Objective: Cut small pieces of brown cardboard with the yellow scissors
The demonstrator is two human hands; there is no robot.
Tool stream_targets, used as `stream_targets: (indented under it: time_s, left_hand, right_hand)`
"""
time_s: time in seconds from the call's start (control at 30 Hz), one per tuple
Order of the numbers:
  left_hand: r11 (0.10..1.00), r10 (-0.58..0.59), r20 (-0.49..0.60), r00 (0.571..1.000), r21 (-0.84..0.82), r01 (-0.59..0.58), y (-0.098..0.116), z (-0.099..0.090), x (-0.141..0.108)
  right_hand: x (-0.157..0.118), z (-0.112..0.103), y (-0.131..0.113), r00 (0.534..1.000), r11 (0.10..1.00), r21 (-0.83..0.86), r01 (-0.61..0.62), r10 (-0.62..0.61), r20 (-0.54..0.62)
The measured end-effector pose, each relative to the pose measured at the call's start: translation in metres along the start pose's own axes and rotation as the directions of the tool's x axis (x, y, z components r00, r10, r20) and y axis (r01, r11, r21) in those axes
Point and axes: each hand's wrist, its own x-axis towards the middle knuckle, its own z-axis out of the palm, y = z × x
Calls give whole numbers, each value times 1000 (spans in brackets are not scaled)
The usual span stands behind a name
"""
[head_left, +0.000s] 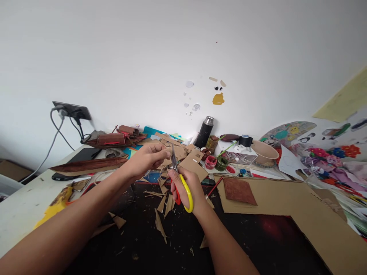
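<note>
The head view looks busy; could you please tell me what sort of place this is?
Probably a craft desk: the right hand holds scissors, cardboard scraps lie strewn about, and small pots of what looks like paint stand beyond.

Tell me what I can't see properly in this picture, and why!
Head view: what, if anything, the left hand pinches. Its own fingers cover it.
Head view: part of the scissors. The right hand covers it.
Head view: part of the big cardboard sheet. The picture's lower right corner cuts it off.
Head view: the tiny marks on the mustard-coloured shape. Too small to read.
</note>
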Motion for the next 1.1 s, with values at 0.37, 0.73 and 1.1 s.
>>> stream_targets:
  time_s: [0.37, 0.73, 1.1]
  left_hand:
    - [1000, -13, 20, 1000, 16, 12, -1, -6, 2]
    - [997, -71, 86, 994, -16, 72, 1, -14, 4]
    - [994, -96, 155, 983, -33, 103, 0, -21, 7]
  right_hand:
    - [-1, -2, -1, 999, 991, -130, 31, -34, -24]
    - [3, -3, -3, 992, 933, -345, 107, -126, -32]
    - [2, 10, 2, 982, 900, -423, 109, -164, -96]
